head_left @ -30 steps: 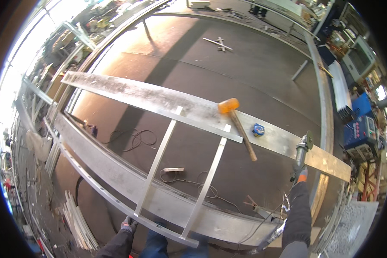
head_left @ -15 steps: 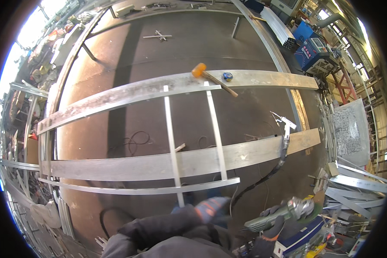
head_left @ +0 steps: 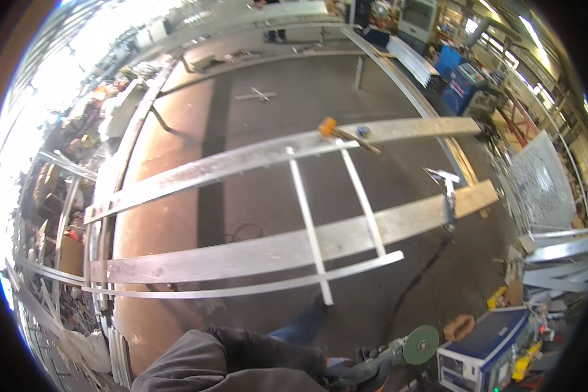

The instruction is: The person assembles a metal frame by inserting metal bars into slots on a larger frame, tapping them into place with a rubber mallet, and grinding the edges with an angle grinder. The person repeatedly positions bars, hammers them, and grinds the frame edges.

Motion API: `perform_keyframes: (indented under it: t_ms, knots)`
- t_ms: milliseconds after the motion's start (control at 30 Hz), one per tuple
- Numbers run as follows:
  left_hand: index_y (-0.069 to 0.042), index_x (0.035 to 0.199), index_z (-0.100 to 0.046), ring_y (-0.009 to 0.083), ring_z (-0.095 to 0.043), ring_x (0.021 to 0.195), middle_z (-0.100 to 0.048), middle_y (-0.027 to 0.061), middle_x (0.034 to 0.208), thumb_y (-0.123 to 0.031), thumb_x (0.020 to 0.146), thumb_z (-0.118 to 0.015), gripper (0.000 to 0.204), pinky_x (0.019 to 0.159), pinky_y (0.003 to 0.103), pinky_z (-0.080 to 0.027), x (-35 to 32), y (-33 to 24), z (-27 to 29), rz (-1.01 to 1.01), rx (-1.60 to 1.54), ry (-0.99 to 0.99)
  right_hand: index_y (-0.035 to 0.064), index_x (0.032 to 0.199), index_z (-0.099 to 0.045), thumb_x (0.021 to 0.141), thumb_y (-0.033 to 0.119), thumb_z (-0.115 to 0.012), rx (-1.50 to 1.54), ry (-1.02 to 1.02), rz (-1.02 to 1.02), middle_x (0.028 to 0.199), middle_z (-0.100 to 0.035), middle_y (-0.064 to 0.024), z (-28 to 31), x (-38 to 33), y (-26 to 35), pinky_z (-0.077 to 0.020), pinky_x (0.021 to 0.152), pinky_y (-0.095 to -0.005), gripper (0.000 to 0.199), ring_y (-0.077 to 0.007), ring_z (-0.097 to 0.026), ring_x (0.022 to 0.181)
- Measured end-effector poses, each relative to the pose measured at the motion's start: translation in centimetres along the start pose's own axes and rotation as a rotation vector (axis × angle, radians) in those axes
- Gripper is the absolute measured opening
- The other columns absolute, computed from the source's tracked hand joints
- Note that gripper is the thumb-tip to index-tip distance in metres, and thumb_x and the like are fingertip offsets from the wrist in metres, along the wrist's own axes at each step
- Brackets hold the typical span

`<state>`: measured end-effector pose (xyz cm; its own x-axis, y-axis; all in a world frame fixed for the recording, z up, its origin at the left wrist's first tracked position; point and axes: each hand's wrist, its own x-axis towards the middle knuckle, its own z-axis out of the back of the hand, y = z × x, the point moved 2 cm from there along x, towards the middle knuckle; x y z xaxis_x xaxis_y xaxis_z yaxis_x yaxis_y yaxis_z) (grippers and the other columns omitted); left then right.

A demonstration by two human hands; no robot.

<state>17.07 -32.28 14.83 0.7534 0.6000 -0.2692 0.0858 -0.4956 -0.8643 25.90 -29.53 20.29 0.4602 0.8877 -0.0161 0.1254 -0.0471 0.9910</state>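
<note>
The angle grinder (head_left: 393, 356) is close to the person's body, green disc at its front end, and I see the right hand (head_left: 367, 357) grasping it, gloved fingers around its casing. The left hand (head_left: 338, 366) is right beside the grinder; I can't tell whether its fingers grip. Just right of the grinder are a brown block (head_left: 459, 328) and a blue-and-white machine (head_left: 480, 345). Beyond the grinder lie a ladder-like metal frame (head_left: 307, 225) and, farther off, an orange-headed mallet (head_left: 327, 127).

Blown-out daylight from left, warm glare on near side of floor (head_left: 274, 202), dark shadow band (head_left: 217, 124) across it. Fisheye bows thin rail (head_left: 242, 288), black rim. Grinder (head_left: 391, 356) area dim, soft.
</note>
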Motion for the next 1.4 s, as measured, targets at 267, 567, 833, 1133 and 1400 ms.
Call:
perform_keyframes:
  t_ms: [267, 567, 833, 1133, 1400]
  knots:
    - [-0.003, 0.153, -0.029, 0.0355, -0.056, 0.123, -0.055, 0.0240, 0.137, -0.038, 0.085, -0.078, 0.091, 0.104, 0.043, -0.045, -15.2, 6.3, 5.6, 0.290, 0.534, 0.070, 0.0023, 0.115, -0.056, 0.095, 0.038, -0.062, 0.110, -0.075, -0.328, 0.098, -0.065, -0.0125, -2.5, -11.5, -2.9, -0.0566, 0.074, -0.0401, 0.042, -0.0242, -0.064, 0.077]
    - [-0.005, 0.145, -0.042, 0.0157, -0.052, 0.121, -0.058, 0.0098, 0.134, -0.032, 0.092, -0.074, 0.067, 0.104, 0.036, -0.043, -24.0, 8.6, 9.2, 0.066, 0.052, -0.083, 0.0037, 0.097, -0.057, 0.090, 0.026, -0.068, 0.435, -0.185, -0.696, 0.081, -0.062, -0.0094, -9.7, -16.6, -4.7, -0.0533, 0.061, -0.0377, 0.025, -0.0250, -0.062, 0.065]
    - [-0.004, 0.134, -0.050, 0.0258, -0.057, 0.120, -0.060, 0.0157, 0.124, -0.033, 0.090, -0.074, 0.057, 0.102, 0.040, -0.046, -23.6, 1.7, 22.6, 0.449, 0.120, 0.203, 0.0065, 0.105, -0.059, 0.090, 0.020, -0.071, 0.165, -0.360, -0.669, 0.084, -0.062, -0.0063, -19.5, -13.5, -9.5, -0.0515, 0.061, -0.0330, 0.023, -0.0192, -0.062, 0.067]
    - [-0.007, 0.131, -0.058, 0.0403, -0.056, 0.122, -0.057, 0.0212, 0.137, -0.051, 0.093, -0.057, 0.058, 0.106, 0.048, -0.040, -15.2, 4.6, 39.8, 0.291, 1.265, -0.378, 0.0050, 0.116, -0.061, 0.084, 0.010, -0.076, 0.037, -0.405, -0.711, 0.089, -0.065, -0.0039, -22.0, -7.1, -15.0, -0.0523, 0.059, -0.0301, 0.035, -0.0145, -0.063, 0.069]
    - [-0.017, 0.113, -0.071, 0.0379, -0.061, 0.115, -0.072, 0.0119, 0.113, -0.057, 0.095, -0.048, 0.049, 0.107, 0.055, -0.035, -12.1, 1.8, 41.5, 0.551, 1.365, 0.051, 0.0069, 0.109, -0.060, 0.083, 0.010, -0.076, 0.014, -0.424, -0.767, 0.086, -0.066, -0.0046, -23.1, -6.0, -18.5, -0.0548, 0.056, -0.0311, 0.030, -0.0158, -0.064, 0.066]
